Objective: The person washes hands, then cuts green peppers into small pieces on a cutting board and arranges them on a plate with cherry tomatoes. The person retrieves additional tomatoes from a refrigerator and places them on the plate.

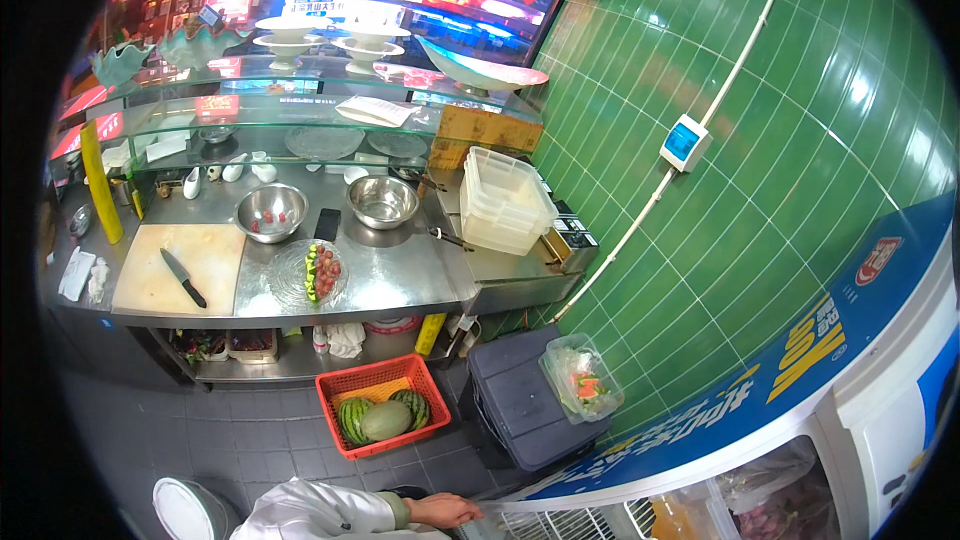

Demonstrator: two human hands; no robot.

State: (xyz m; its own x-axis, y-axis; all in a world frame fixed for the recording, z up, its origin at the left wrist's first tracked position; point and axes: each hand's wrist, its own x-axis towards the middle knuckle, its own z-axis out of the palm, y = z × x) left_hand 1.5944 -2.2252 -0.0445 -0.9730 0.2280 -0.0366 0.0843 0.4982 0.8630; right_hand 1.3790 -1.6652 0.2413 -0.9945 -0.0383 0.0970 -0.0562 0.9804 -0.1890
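My left hand [446, 511], in a white sleeve with a pale green cuff, reaches right at the bottom edge. Its fingertips are at the near edge of an open refrigerated cabinet [840, 420]; whether they grip it is unclear. Inside are white wire racks [559, 523], a clear plastic bin [686, 514] and a bag of dark reddish produce [787, 510]. My right hand is out of view. Ahead, a glass plate [285, 277] on the steel counter [405, 277] holds red grapes [327, 274] beside a row of green cut pieces [310, 274].
A knife [183, 277] lies on the cutting board [217, 255]. Two steel bowls [271, 236] [382, 202] flank a phone [328, 225]. A red basket [341, 420] of melons stands on the floor near a lidded grey bin [517, 390] and a white bucket [180, 510].
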